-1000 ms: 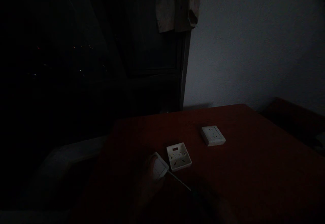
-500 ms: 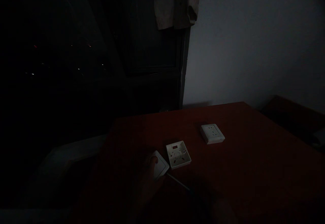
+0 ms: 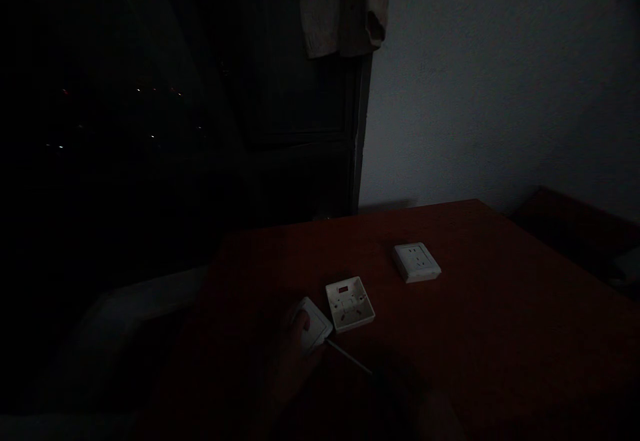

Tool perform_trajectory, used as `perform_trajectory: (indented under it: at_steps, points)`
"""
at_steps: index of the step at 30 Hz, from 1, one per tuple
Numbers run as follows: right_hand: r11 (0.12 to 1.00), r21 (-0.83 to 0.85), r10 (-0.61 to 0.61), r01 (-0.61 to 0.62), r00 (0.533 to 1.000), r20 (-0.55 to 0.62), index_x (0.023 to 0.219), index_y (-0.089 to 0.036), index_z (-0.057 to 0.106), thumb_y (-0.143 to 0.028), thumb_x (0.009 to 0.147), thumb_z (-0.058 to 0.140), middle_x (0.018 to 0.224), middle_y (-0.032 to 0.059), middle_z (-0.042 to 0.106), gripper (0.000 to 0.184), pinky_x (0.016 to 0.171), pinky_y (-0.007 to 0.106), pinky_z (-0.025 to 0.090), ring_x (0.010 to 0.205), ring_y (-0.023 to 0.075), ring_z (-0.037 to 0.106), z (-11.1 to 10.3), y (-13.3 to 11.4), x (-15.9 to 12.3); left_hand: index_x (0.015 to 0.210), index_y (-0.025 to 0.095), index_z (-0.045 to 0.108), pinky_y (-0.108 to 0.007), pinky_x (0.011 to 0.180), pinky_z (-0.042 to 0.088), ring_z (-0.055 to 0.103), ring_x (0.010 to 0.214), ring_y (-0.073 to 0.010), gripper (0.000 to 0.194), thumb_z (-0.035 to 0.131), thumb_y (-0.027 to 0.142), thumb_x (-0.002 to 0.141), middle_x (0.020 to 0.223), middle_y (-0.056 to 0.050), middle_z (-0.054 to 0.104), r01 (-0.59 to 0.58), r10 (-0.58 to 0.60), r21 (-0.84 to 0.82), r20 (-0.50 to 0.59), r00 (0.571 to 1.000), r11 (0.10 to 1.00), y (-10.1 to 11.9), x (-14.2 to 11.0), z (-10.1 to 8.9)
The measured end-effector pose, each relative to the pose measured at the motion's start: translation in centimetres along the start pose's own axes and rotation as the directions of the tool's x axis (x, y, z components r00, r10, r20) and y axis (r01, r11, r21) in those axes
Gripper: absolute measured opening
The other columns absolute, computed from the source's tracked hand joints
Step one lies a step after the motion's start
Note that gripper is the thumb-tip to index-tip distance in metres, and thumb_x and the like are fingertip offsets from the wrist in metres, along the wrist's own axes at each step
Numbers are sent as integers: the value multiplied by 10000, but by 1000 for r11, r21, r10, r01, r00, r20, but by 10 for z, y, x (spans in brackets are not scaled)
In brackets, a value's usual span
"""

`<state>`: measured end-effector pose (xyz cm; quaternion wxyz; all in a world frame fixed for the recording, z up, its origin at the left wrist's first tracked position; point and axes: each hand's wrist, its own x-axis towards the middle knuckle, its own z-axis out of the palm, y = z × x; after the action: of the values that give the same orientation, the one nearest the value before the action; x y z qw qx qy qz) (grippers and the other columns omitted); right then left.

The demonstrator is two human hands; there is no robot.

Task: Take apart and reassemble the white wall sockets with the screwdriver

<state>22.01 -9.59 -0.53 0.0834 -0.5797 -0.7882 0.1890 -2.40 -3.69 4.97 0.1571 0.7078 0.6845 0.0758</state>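
Note:
My left hand [image 3: 295,354] is closed on a square white wall plate [image 3: 316,326], thumb on its face, holding it tilted over the table. From the lower right, the thin metal shaft of a screwdriver [image 3: 349,357] meets the plate's edge near its lower right corner. Its handle is lost in the dark, within my right hand [image 3: 407,394], which shows only as a dim shape closed round it. Just right of the plate lies an open white mounting box [image 3: 350,306], its hollow side up, with slots in its base.
A white socket [image 3: 417,262] on its box sits farther back on the reddish-brown table [image 3: 490,307]. Behind are a pale wall [image 3: 490,94] and a dark window with small lights. Cloth [image 3: 345,11] hangs at the top. The room is very dim.
The whole view has shifted slightly. My left hand still grips the wall plate, and the screwdriver stays at its edge with barely any movement.

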Motion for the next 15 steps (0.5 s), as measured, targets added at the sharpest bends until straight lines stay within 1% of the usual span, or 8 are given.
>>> perform_trajectory:
  at_steps: [4, 7, 10, 13, 15]
  points:
    - [1000, 27, -13, 14, 1000, -18, 1289, -289, 574, -149, 798, 557, 1345, 54, 536, 511, 864, 311, 558, 1142, 270, 595, -2, 0, -1, 939, 245, 555, -332, 894, 399, 520, 1106, -245, 209, 604, 322, 751, 1260, -42, 531, -6, 5, -4, -41, 999, 1000, 0, -1, -1]
    - [999, 32, -31, 31, 1000, -1, 1295, -270, 571, -169, 796, 564, 1341, 65, 538, 509, 897, 346, 543, 1164, 284, 577, -2, 0, -1, 947, 246, 554, -354, 897, 402, 523, 1097, -258, 210, 595, 326, 757, 1242, -46, 537, -14, 13, -3, -49, 999, 1000, -2, -2, -1]
    - [999, 27, -33, 33, 999, 8, 1309, -256, 558, -169, 796, 556, 1346, 71, 534, 520, 896, 375, 545, 1180, 298, 562, -1, 1, -1, 989, 248, 552, -354, 908, 407, 527, 1109, -256, 244, 590, 330, 763, 1269, -54, 520, -2, 2, -14, -43, 999, 1000, -2, -2, 1]
    - [999, 23, -47, 48, 999, -19, 1302, -266, 563, -125, 784, 543, 1337, 59, 546, 538, 904, 359, 539, 1176, 280, 568, 3, 3, -3, 972, 242, 565, -369, 941, 394, 515, 1141, -274, 243, 605, 339, 752, 1250, -61, 538, 8, -8, 14, -48, 999, 1000, -1, -1, 0]
    - [998, 36, -55, 57, 997, -56, 1302, -276, 561, -130, 786, 549, 1341, 51, 544, 537, 912, 340, 532, 1178, 267, 568, 5, 4, -3, 979, 236, 572, -361, 921, 410, 532, 1123, -272, 249, 605, 335, 753, 1249, -69, 543, 3, -3, 21, -33, 999, 1000, 2, -1, -2]
